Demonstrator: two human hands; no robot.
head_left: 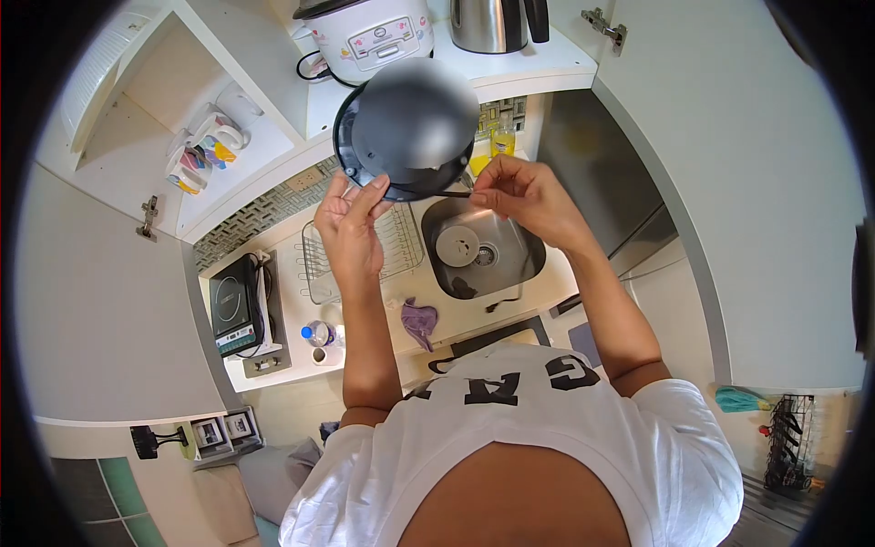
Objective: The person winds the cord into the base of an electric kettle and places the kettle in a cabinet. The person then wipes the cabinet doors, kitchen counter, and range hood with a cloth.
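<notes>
Left hand (351, 223) nearly closed, thumb and fingers clamping the rim of a glossy black round vessel (410, 128), raised above the grey steel sink (523, 228). Right hand (529, 201) curled, fingertips pinching a thin dark strip (451, 193) by that rim. One-sided hold: weight could tip it sinkward. Vessel's face blurred; cord or handle, can't tell which.

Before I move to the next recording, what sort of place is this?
Most likely a home kitchen: there's a metal sink, a wire dish rack beside it, and what looks like a rice cooker above.
</notes>
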